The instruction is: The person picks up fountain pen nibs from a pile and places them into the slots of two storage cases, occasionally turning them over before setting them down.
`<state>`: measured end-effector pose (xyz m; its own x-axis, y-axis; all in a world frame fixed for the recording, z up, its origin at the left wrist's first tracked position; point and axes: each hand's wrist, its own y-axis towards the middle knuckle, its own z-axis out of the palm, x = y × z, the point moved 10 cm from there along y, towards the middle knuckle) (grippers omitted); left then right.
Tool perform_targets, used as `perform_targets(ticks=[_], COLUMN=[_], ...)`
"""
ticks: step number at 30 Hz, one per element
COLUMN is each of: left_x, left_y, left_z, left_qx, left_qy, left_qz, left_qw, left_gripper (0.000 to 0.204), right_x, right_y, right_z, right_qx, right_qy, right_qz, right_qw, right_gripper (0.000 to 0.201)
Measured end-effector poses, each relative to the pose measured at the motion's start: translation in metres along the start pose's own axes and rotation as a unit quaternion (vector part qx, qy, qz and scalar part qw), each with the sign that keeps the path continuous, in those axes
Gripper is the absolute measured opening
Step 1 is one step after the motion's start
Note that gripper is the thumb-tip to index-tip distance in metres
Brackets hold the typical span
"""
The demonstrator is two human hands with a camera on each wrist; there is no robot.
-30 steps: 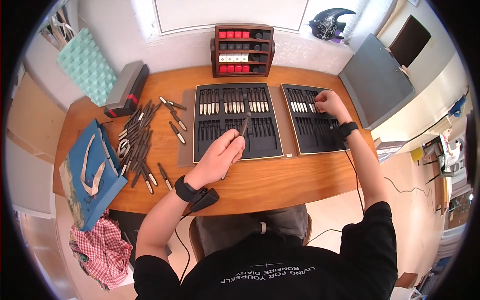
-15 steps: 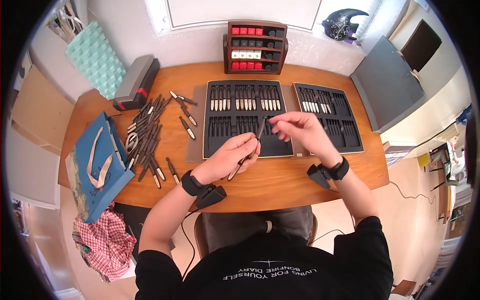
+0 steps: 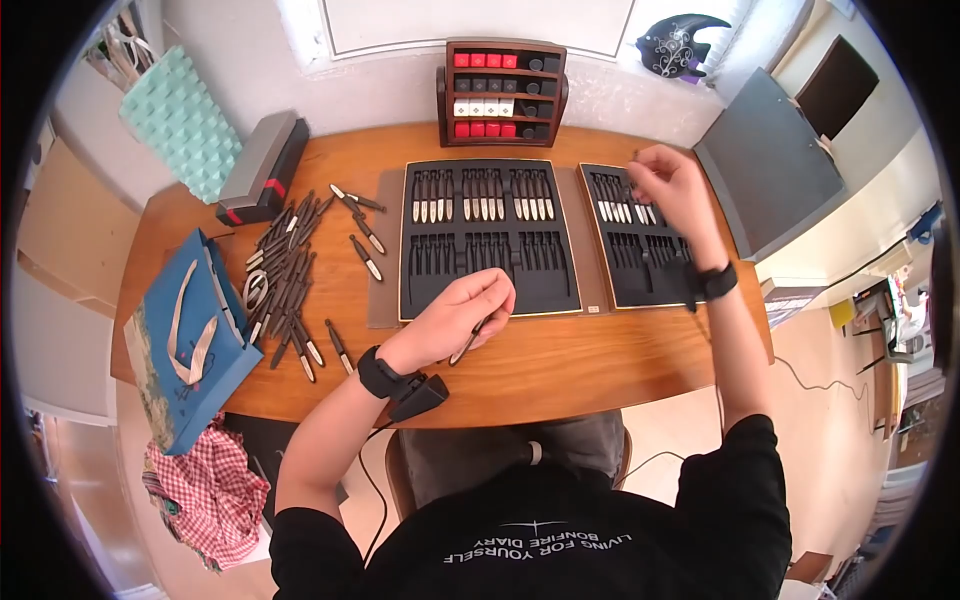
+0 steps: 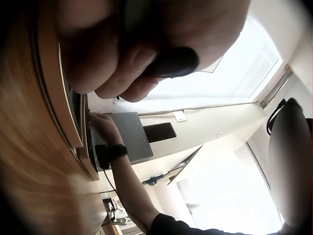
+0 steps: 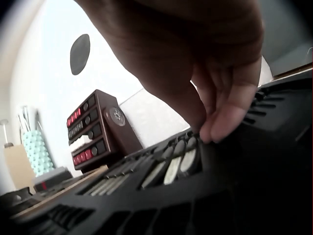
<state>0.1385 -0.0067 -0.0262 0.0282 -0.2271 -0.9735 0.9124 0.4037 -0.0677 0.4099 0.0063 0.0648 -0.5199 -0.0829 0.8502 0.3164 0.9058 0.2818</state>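
Gripping a dark piece [image 3: 461, 352] slanted near-left to far-right, our left hand [image 3: 455, 318] sits well left of the right tray [image 3: 652, 291]; our right hand [image 3: 675, 195], fingertips together, is nearer; we cannot tell whether it pinches anything.

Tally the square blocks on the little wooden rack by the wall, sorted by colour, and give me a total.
Red blocks: 8
White blocks: 4
Dark grey or black blocks: 4
Total: 16
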Motion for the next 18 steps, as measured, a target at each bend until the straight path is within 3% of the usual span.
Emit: perform_targets(ticks=[3, 7, 12, 14, 18], left_x=[-0.003, -0.004, -0.002, -0.001, -0.004], left_y=[-0.001, 0.0, 0.0, 0.0, 0.0], left_z=[0.001, -0.001, -0.001, -0.002, 0.0], left_qx=[0.002, -0.002, -0.002, -0.003, 0.0], left_qy=[0.002, 0.014, 0.012, 0.011, 0.023], left_qz=[0.0, 0.0, -0.006, -0.008, -0.001], left_qw=[1.0, 1.0, 1.0, 1.0, 1.0], left_gripper=[0.031, 0.031, 0.029, 0.028, 0.028], right_x=[-0.059, -0.124, -0.132, -0.119, -0.117], right_y=[0.025, 0.03, 0.026, 0.023, 0.019], right_z=[-0.05, -0.057, -0.045, -0.047, -0.044], right_qx=[0.004, 0.057, 0.036, -0.007, -0.003], right_qy=[-0.156, -0.162, -0.214, -0.254, -0.316], right_qz=[0.112, 0.201, 0.187, 0.146, 0.131], right_qw=[0.981, 0.964, 0.958, 0.956, 0.939], right_gripper=[0.019, 0.019, 0.017, 0.016, 0.016])
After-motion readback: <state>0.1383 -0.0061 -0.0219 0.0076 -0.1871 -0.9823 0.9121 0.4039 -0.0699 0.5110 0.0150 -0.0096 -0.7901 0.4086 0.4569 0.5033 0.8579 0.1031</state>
